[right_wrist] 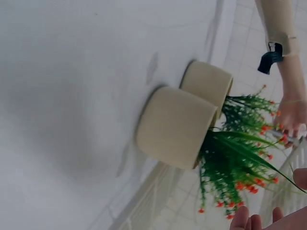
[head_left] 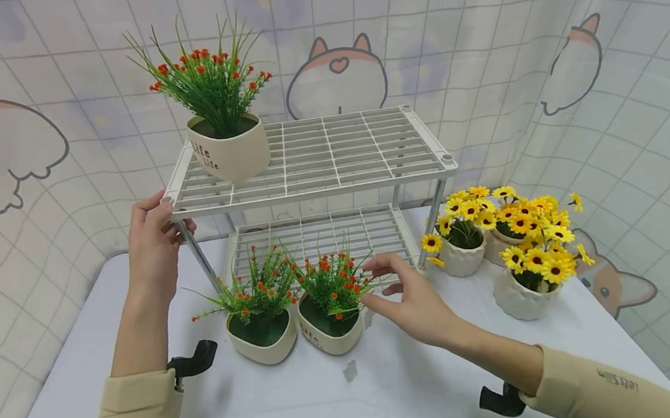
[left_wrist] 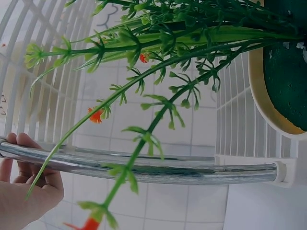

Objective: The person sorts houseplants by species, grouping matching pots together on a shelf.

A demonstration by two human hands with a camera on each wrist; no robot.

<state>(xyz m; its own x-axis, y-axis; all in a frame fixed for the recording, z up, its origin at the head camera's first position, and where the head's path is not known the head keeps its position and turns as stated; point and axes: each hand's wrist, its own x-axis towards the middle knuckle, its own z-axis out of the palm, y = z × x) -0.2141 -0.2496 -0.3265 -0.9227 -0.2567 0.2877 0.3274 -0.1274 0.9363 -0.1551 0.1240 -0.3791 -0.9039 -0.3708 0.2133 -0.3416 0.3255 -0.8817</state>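
My left hand (head_left: 154, 253) grips the front left corner of a white two-tier wire shelf (head_left: 334, 192); in the left wrist view its fingers curl behind the chrome post (left_wrist: 230, 173). Beside the right-hand one of two cream pots with red flowers, my right hand (head_left: 411, 300) hovers with thumb and fingers spread. This pot (head_left: 332, 340) stands on the table before the lower tier, next to the left pot (head_left: 263, 349). A long leaf (right_wrist: 249, 155) reaches toward the right fingers; whether they touch is unclear. On the upper tier's left end sits a third cream pot (head_left: 236, 154), lettered "Life".
Three white pots with yellow flowers stand right of the shelf: a front one (head_left: 525, 296), a left one (head_left: 463, 256) and one behind (head_left: 494, 245). The white-covered table (head_left: 303, 408) meets a tile-patterned curtain (head_left: 452, 49) at the back.
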